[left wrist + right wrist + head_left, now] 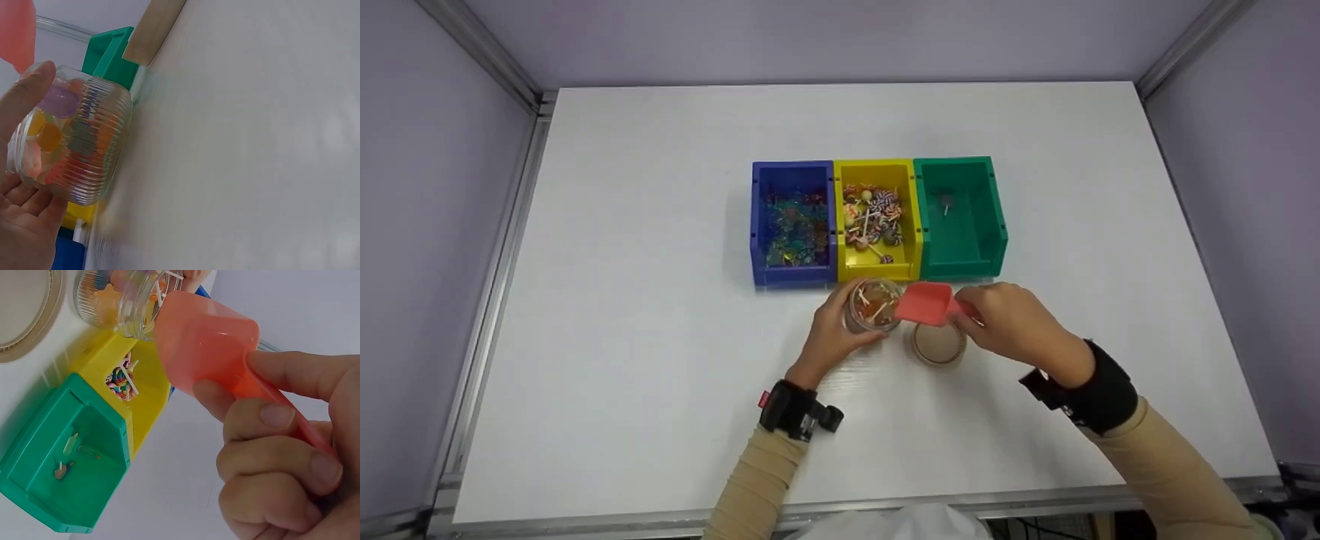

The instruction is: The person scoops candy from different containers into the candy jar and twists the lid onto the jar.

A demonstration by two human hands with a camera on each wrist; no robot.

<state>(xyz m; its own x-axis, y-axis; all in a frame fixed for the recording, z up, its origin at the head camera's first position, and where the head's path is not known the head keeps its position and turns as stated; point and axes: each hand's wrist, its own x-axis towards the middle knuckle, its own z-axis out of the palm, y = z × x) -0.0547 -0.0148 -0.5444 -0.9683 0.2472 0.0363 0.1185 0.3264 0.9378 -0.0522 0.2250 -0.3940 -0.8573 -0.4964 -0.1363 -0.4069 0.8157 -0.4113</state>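
My left hand grips a ribbed clear glass jar, thumb and fingers round its upper part. Colourful pieces and white sticks show inside the jar, which looks tilted in the left wrist view. In my right hand is a pink-red plastic scoop, its handle held by curled fingers. The scoop's front edge is at the jar's open mouth, and its bowl looks empty. A round beige lid lies on the table just below the scoop.
Three joined bins stand beyond the hands. The blue bin contains translucent colourful pieces, the yellow bin many lollipops, and the green bin a few small items. The white table has walls behind and at both sides.
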